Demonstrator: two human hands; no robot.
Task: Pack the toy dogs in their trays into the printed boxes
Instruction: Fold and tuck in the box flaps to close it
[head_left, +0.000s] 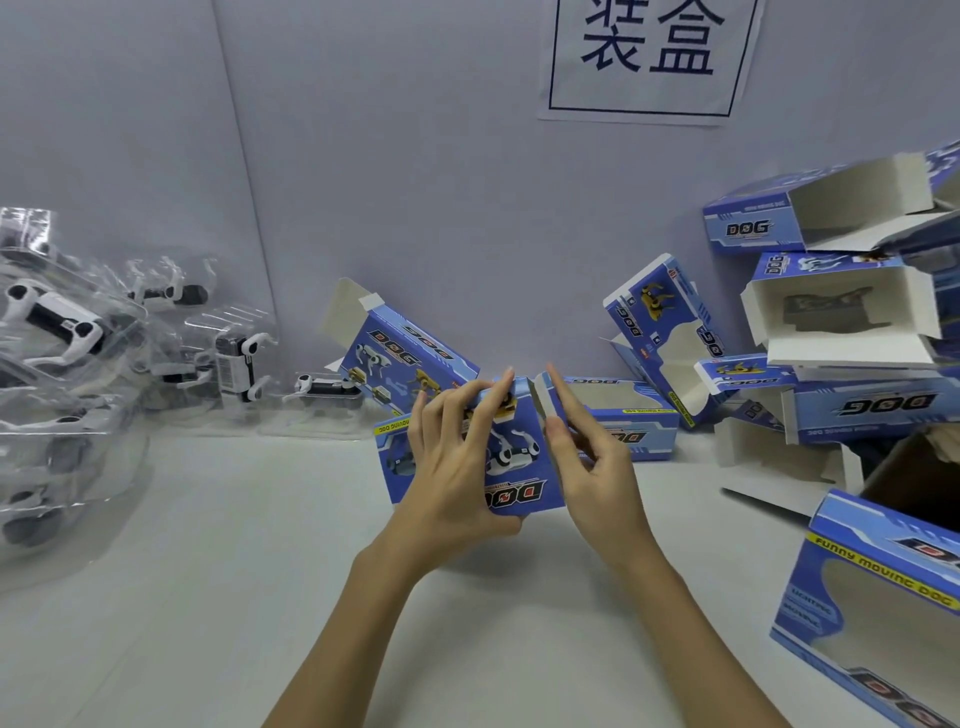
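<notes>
A blue printed "DOG" box (514, 467) is held just above the white table at the centre. My left hand (452, 462) grips its left side, thumb underneath and fingers spread across the printed face. My right hand (587, 457) presses its straight index finger and thumb against the box's open right end flap (543, 402). A toy dog shows through the window at the box's left end (400, 460). White and black toy dogs in clear plastic trays (67, 332) lie piled at the left.
Several empty printed boxes (841, 322) with open flaps are stacked at the right, one more (410, 353) behind my hands and another (878, 597) at the near right. A grey wall with a paper sign (649, 57) stands behind the white table (234, 571).
</notes>
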